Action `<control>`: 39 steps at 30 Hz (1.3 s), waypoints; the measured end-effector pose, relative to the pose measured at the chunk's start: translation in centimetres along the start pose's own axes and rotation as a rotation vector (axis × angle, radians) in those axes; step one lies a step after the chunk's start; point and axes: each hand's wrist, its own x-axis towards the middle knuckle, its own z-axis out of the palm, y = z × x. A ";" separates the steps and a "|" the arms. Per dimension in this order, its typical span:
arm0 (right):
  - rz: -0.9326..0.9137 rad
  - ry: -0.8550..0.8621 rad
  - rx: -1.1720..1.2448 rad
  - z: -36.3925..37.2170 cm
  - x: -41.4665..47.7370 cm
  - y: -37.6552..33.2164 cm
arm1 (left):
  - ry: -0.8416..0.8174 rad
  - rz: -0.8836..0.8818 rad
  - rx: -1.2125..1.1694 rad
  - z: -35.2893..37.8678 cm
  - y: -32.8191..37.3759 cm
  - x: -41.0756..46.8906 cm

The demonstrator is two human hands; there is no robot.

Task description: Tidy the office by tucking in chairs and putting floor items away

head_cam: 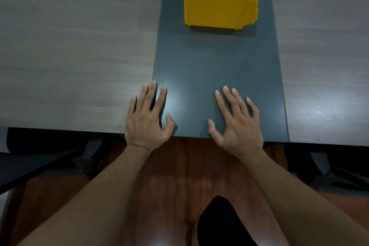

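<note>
My left hand (147, 118) and my right hand (235, 122) lie flat, palms down and fingers spread, on the near edge of a long table (69, 56). Both rest on the table's dark grey middle strip (215, 70), and neither holds anything. A yellow plastic bin (219, 6) stands farther along that strip, well beyond my fingertips; the part of its inside that I can see looks empty. Dark office chairs are tucked under the table edge at the left (44, 158) and at the right (329, 170), mostly hidden in shadow.
Light wood-grain tabletop spreads on both sides of the dark strip. Below the table edge is a reddish wooden floor (179, 175). My dark shoe or leg (219, 223) shows at the bottom centre.
</note>
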 end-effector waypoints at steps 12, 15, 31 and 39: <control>-0.003 0.001 0.018 0.0 0.3 0.3 | -0.014 -0.001 -0.009 0.1 0.0 0.4; 0.000 -0.011 0.018 -0.1 0.5 0.2 | -0.023 -0.001 -0.011 0.0 0.1 0.5; 0.002 -0.133 0.020 -1.1 1.7 0.4 | -0.197 -0.037 -0.008 -1.4 0.6 1.9; -0.006 -0.176 0.019 -1.1 1.5 0.3 | -0.216 -0.042 -0.015 -1.1 0.4 1.6</control>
